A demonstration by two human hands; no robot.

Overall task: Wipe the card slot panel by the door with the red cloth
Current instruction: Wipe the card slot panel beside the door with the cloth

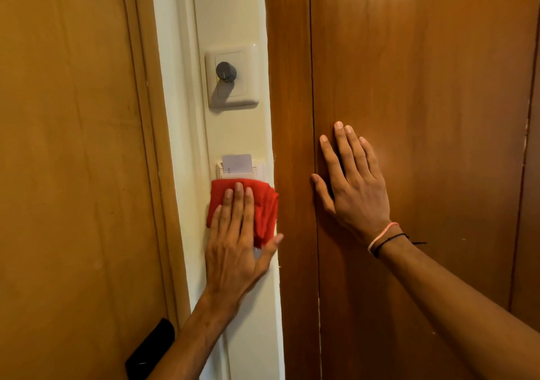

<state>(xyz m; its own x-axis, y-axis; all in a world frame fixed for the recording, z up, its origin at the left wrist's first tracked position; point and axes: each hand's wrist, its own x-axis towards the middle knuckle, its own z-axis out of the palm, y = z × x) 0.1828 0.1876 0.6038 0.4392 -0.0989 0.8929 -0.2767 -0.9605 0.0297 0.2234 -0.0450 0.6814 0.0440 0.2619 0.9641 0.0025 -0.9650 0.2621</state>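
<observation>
Pressing flat on the red cloth, the left hand holds it against the card slot panel on the cream wall strip. Its fingers lie straight and close together, with the thumb out to the side. The cloth covers the lower part of the panel. A white card stands up out of the slot at the top. Higher on the same strip is a switch plate with a grey knob. A light wood door is on the left, with a black handle low down. On the right, the right hand rests flat on a dark wood panel, fingers spread. Thin bands sit on that wrist.
</observation>
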